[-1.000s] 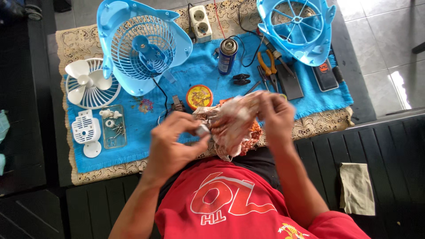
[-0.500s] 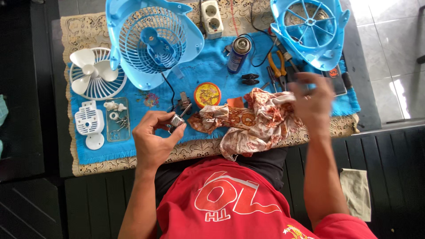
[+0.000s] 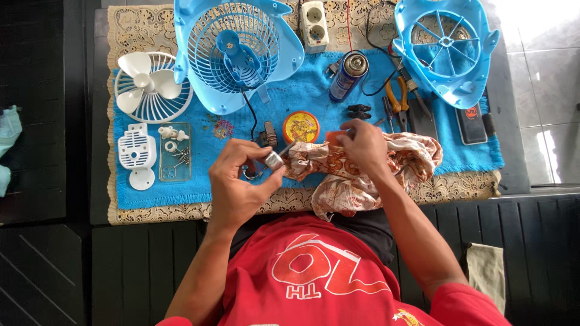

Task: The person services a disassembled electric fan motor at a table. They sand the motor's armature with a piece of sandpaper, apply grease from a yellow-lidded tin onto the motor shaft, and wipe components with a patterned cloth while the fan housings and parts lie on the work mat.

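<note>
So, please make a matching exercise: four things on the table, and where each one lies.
Things:
1 white fan blade
2 spray can
3 patterned cloth
4 small metal motor

Places:
A in the left hand
B under the right hand
C far left of the blue towel
D between the two blue fan housings

Pairs: 1-C, 2-D, 3-B, 4-A

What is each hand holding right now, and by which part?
Left hand pinches a small metal motor by its sides. Right hand presses on the patterned cloth; its grip is unclear.
</note>
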